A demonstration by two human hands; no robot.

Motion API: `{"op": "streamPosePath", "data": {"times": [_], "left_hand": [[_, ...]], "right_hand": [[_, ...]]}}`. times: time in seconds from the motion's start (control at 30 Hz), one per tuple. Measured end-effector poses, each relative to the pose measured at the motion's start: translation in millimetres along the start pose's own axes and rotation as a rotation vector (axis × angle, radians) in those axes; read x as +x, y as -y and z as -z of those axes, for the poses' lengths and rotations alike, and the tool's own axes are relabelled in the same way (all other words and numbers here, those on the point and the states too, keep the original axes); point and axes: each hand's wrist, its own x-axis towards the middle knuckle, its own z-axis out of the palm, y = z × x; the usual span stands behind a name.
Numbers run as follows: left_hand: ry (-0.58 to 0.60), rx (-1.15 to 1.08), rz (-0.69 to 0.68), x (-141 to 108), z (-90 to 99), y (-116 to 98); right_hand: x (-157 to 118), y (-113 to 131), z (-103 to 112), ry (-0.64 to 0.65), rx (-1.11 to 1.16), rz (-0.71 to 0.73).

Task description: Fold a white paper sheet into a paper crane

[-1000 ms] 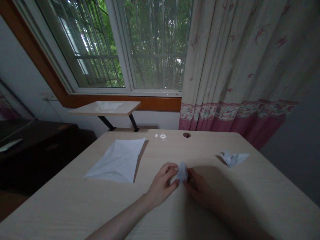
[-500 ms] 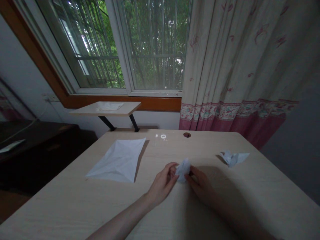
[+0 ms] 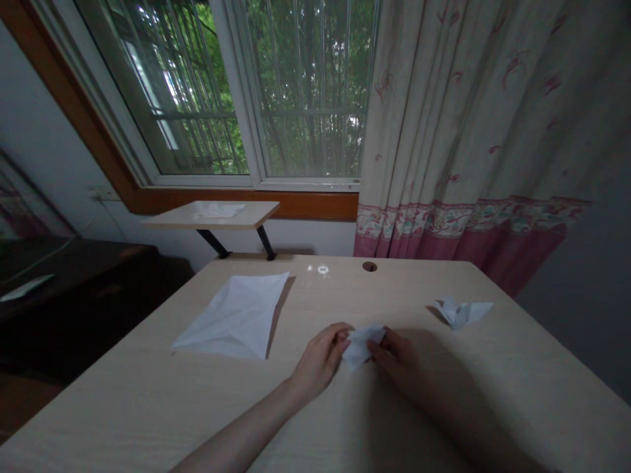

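Note:
A small piece of folded white paper (image 3: 361,345) is held between my two hands above the desk. My left hand (image 3: 323,360) pinches its left edge with thumb and fingers. At the paper's right edge, my right hand (image 3: 397,358) grips it, with the thumb on the near face. A creased white sheet (image 3: 236,318) lies spread on the desk to the left of my hands. Off to the right rests a folded paper shape (image 3: 462,312) with pointed ends.
The light wooden desk (image 3: 148,401) has a round cable hole (image 3: 369,267) near its back edge. A raised shelf (image 3: 182,215) at the back left bears some white paper (image 3: 217,210). Behind stand a window and a patterned curtain (image 3: 419,131). A dark table (image 3: 98,263) is at far left.
The small folded paper has turned from a narrow upright pose to a wider, slanted one. My right hand has shifted slightly to the right with its edge.

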Motion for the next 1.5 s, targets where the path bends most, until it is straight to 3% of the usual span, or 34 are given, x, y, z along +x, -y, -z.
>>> {"op": "streamPosePath", "data": {"times": [0.13, 0.23, 0.3, 0.47, 0.67, 0.93, 1.2, 1.5], "left_hand": [[-0.084, 0.084, -0.121, -1.2, -0.6, 1.9], [-0.025, 0.115, -0.238, -2.6, -1.0, -4.8], [0.006, 0.064, -0.244, -4.2, -2.4, -12.2], [0.032, -0.103, -0.147, -6.5, -6.0, -23.4], [0.05, -0.183, -0.138, -3.5, -7.0, -14.5], [0.038, -0.23, -0.046, -2.5, -10.9, -6.3], [0.037, -0.221, 0.054, -5.7, -11.8, -3.7], [0.026, -0.373, 0.174, -2.5, -5.6, -4.0]], "right_hand": [[-0.9, 6.6, 0.0, 0.035, 0.005, -0.005], [-3.9, 10.0, -1.2, 0.036, -0.03, 0.028], [-6.3, 11.2, -2.2, 0.035, -0.055, 0.049], [-9.1, 10.2, -3.9, 0.058, -0.014, 0.101], [-7.2, 6.9, -6.2, 0.162, 0.087, 0.084], [-7.1, 0.2, -8.1, 0.21, 0.08, 0.018], [-4.9, 19.0, -5.5, 0.102, -0.084, -0.169], [-3.8, 8.4, -9.1, 0.056, -0.03, -0.175]]}}
